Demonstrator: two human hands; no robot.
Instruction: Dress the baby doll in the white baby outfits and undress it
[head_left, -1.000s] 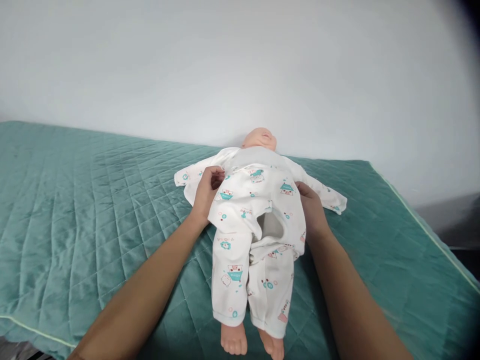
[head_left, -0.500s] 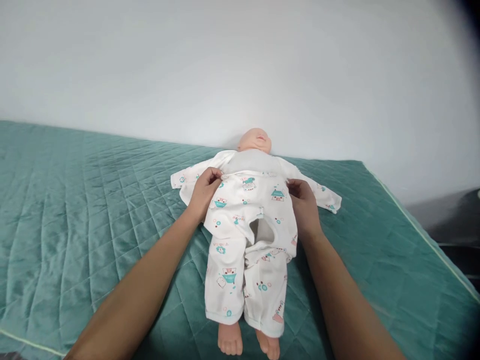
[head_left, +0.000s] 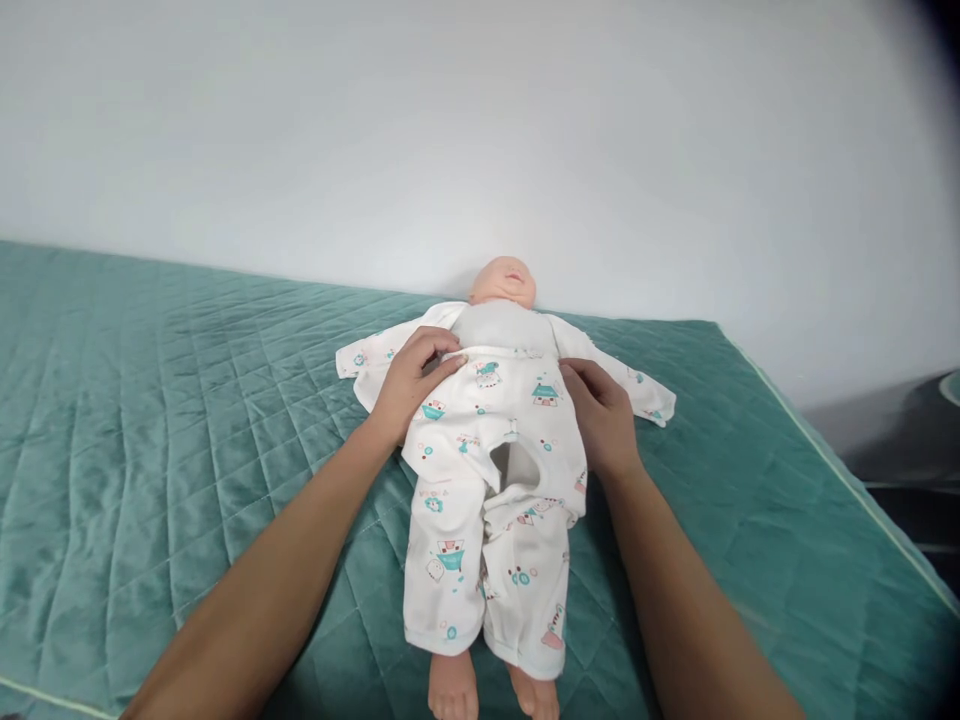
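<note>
A baby doll [head_left: 504, 284] lies on its back, feet toward me, in a white printed jacket [head_left: 604, 370] spread open over its pale torso. White printed trousers [head_left: 495, 400] cover its hips and legs, with an open gap at the crotch. My left hand [head_left: 420, 375] is at the left end of the waistband, thumb on the cloth and index finger just above, closed about the edge. At the waistband's right side, my right hand [head_left: 600, 405] has curled fingers pinching the cloth; their tips are partly hidden. The doll's bare feet [head_left: 454, 688] stick out below the cuffs.
A green quilted cover [head_left: 225, 420] lies beneath the doll, with a pale piped edge at the right. A plain light wall [head_left: 375, 150] rises behind the doll's head. Dark items [head_left: 915, 450] stand beyond the right edge.
My left hand has shifted inward along the waistband, its thumb now lying on the trousers. My right hand stays at the right side of the waistband. The view has moved slightly.
</note>
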